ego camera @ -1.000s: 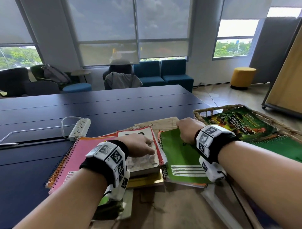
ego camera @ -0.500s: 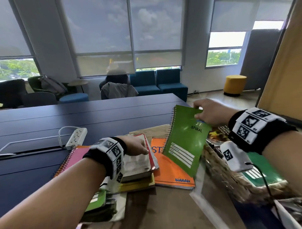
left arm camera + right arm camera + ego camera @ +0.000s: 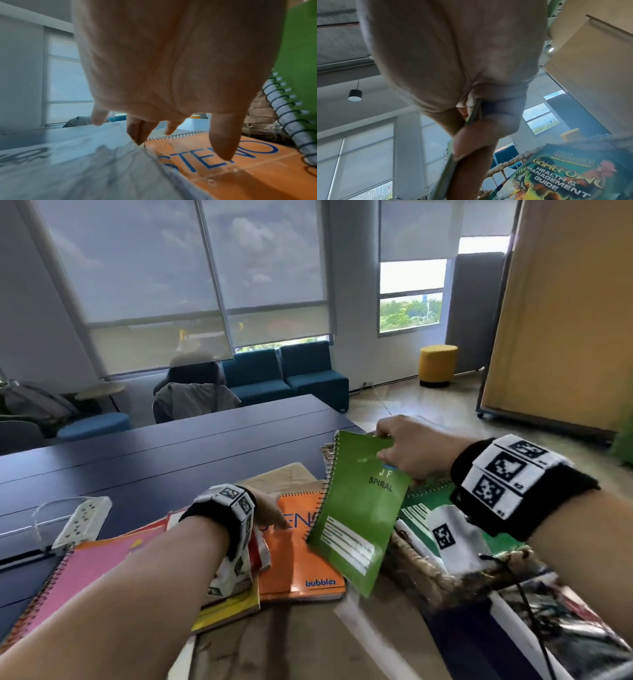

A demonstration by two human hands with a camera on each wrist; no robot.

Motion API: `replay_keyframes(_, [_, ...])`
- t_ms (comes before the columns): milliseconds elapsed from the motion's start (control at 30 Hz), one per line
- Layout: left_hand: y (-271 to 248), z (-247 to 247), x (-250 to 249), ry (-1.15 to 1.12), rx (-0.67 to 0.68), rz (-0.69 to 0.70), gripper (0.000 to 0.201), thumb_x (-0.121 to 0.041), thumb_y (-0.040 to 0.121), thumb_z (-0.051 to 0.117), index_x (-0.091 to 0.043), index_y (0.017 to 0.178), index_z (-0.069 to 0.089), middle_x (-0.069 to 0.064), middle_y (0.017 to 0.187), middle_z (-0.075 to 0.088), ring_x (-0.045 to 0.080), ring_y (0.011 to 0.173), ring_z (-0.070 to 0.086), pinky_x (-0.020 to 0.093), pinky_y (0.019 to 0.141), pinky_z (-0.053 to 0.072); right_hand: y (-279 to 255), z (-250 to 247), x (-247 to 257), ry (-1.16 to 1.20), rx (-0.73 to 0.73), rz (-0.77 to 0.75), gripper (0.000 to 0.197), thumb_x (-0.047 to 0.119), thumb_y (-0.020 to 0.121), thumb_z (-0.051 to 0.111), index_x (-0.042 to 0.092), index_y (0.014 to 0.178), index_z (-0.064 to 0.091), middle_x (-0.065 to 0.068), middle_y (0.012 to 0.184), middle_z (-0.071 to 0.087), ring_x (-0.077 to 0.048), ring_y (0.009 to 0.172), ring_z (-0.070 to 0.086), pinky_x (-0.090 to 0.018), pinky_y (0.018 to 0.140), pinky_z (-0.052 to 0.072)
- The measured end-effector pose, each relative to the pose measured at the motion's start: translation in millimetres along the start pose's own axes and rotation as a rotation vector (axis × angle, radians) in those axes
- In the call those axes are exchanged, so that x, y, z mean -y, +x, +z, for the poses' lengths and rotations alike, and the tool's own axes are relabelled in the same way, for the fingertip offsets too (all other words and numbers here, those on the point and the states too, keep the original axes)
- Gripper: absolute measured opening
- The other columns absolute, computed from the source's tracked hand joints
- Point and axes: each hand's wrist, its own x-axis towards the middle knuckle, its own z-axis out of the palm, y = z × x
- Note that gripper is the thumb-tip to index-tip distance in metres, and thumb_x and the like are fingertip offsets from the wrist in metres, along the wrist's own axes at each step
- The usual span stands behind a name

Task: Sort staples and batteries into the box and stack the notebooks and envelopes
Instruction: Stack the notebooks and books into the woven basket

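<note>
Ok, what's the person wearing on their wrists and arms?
Both forearms are bare, no sleeves. Each wrist carries a black band: left wristband, right wristband. White blocks on them bear black square-patterned markers. A thin black cable hangs from the right one. Left hand and right hand are ungloved.

Green spiral notebook point(image 3: 359, 508) with a pale lined label, orange notebook point(image 3: 298, 553) with blue lettering, pink notebook point(image 3: 89, 573), dark navy surface point(image 3: 171, 453), white power strip point(image 3: 82, 520), black-and-white checker-marked wristbands point(image 3: 510, 477)

Glossy card covers on the wire-bound green notebook point(image 3: 359, 508) and orange notebook point(image 3: 298, 556); rough woven basket point(image 3: 421, 573); smooth matt table point(image 3: 171, 453).
</note>
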Motion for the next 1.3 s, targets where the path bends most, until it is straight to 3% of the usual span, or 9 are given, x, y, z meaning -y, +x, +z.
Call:
replay_keyframes(100, [6, -6, -1, 0.046, 0.004, -0.016, 0.056, -0.039, 0.098, 0.066, -0.005, 0.139, 0.05, 0.001, 0.093, 0.062, 0.013, 0.075, 0.057, 0.018, 0.059, 0.047, 1, 0, 0, 0.045, 0.034, 0.022, 0.013, 0.013, 0.102, 0.059, 0.012, 0.114, 0.053, -0.015, 0.105, 0.06, -0.029, 0.066, 0.07, -0.034, 0.048, 0.058])
replay_keyframes(200, [5, -11, 6, 0.093, -0.051, -0.024, 0.08, -0.048, 0.088, 0.076, -0.009, 0.149, 0.041, 0.009, 0.137, 0.06, 0.025, 0.122, 0.059, 0.029, 0.102, 0.048, 1, -1, -1, 0.072, 0.044, 0.034, 0.011, 0.013, 0.103, 0.057, 0.012, 0.112, 0.053, -0.016, 0.106, 0.057, -0.032, 0.07, 0.07, -0.043, 0.055, 0.063])
replay_keyframes(267, [11, -13, 18, 0.044, -0.096, -0.017, 0.085, -0.041, 0.079, 0.086, -0.008, 0.145, 0.045, 0.011, 0.139, 0.061, 0.028, 0.126, 0.059, 0.038, 0.109, 0.046, 0, -1, -1, 0.081, 0.057, 0.044, 0.011, 0.013, 0.103, 0.057, 0.011, 0.113, 0.053, -0.017, 0.106, 0.057, -0.037, 0.074, 0.072, -0.05, 0.062, 0.064])
replay_keyframes(400, [24, -22, 40, -0.159, -0.124, 0.052, 0.048, -0.019, 0.078, 0.089, -0.006, 0.119, 0.07, 0.005, 0.107, 0.076, 0.026, 0.102, 0.072, 0.041, 0.099, 0.055, -2, -2, 1, 0.115, 0.063, 0.053, 0.013, 0.012, 0.104, 0.056, 0.012, 0.115, 0.051, -0.019, 0.106, 0.055, -0.032, 0.066, 0.066, -0.052, 0.063, 0.063])
replay_keyframes(600, [24, -26, 42, -0.374, -0.177, 0.04, 0.008, -0.011, 0.091, 0.075, -0.006, 0.096, 0.07, 0.008, 0.105, 0.074, 0.025, 0.101, 0.068, 0.039, 0.103, 0.051, 3, 1, 4, 0.124, 0.076, 0.067, 0.013, 0.011, 0.104, 0.056, 0.012, 0.115, 0.05, -0.021, 0.106, 0.056, -0.03, 0.062, 0.061, -0.055, 0.065, 0.063])
replay_keyframes(700, [19, -25, 38, -0.408, -0.21, 0.049, 0.009, -0.001, 0.096, 0.065, -0.007, 0.09, 0.061, 0.013, 0.097, 0.066, 0.027, 0.096, 0.062, 0.041, 0.096, 0.051, 5, 3, 5, 0.116, 0.078, 0.077, 0.015, 0.01, 0.104, 0.056, 0.012, 0.117, 0.049, -0.02, 0.107, 0.054, -0.035, 0.07, 0.063, -0.059, 0.07, 0.062])
replay_keyframes(833, [13, -25, 37, -0.495, -0.172, 0.049, 0.013, 0.006, 0.099, 0.052, -0.004, 0.09, 0.053, 0.014, 0.087, 0.06, 0.023, 0.075, 0.062, 0.027, 0.06, 0.052, 6, 3, 4, 0.11, 0.089, 0.081, 0.017, 0.008, 0.104, 0.053, 0.013, 0.12, 0.047, -0.016, 0.103, 0.052, -0.03, 0.062, 0.063, -0.054, 0.067, 0.063])
replay_keyframes(1100, [-12, -30, 37, -0.753, -0.239, 0.085, 0.01, 0.007, 0.1, 0.051, -0.001, 0.094, 0.051, 0.015, 0.084, 0.057, 0.022, 0.066, 0.058, 0.025, 0.052, 0.051, 4, 2, 4, 0.159, 0.064, 0.097, 0.022, 0.009, 0.104, 0.053, 0.009, 0.125, 0.049, -0.013, 0.1, 0.053, -0.027, 0.066, 0.063, -0.057, 0.073, 0.062])
replay_keyframes(1300, [-31, -24, 31, -1.045, -0.371, 0.118, 0.012, -0.009, 0.105, 0.051, 0.002, 0.108, 0.057, 0.013, 0.087, 0.064, 0.021, 0.069, 0.061, 0.018, 0.043, 0.05, 0, 0, 1, 0.262, 0.034, 0.079, 0.012, 0.005, 0.104, 0.052, 0.01, 0.115, 0.05, -0.013, 0.093, 0.053, -0.018, 0.047, 0.054, -0.032, 0.04, 0.054])
